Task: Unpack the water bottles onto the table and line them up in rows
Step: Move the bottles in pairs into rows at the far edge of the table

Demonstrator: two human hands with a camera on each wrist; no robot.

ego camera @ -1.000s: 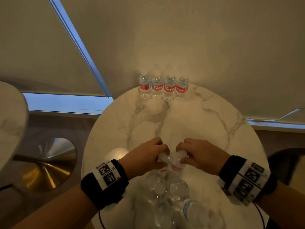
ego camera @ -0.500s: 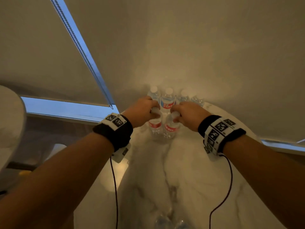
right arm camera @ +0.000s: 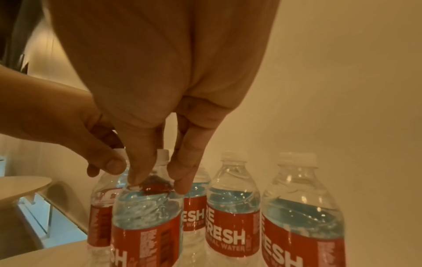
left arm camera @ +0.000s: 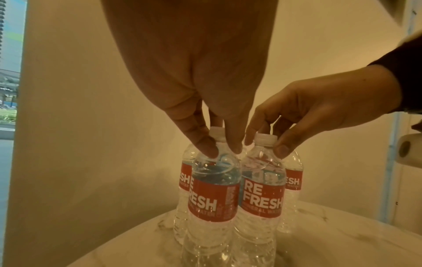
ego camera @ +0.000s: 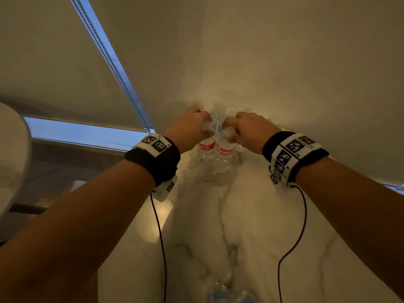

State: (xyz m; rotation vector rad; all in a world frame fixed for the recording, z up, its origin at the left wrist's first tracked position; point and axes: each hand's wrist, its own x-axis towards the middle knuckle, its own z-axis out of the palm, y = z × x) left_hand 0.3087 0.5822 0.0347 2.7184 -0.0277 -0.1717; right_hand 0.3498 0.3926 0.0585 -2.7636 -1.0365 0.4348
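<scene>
Two clear water bottles with red labels stand side by side on the marble table (ego camera: 251, 215), just in front of a back row of like bottles (right arm camera: 233, 216). My left hand (ego camera: 205, 130) pinches the neck of the left bottle (left arm camera: 212, 195) below its white cap. In the same way my right hand (ego camera: 229, 131) pinches the neck of the right bottle (right arm camera: 146, 225). Both bases look to be on the tabletop. In the head view the hands hide most of the back row.
More bottles (ego camera: 229, 294) in clear wrap lie at the near edge of the table. A roller blind (ego camera: 284, 62) hangs close behind the back row. Another round table (ego camera: 13, 149) stands to the left. Thin cables (ego camera: 160, 237) trail from both wrists.
Each hand lifted a bottle out of the pack near me and carried it to the far side. The two bottles now stand in front of the back row.
</scene>
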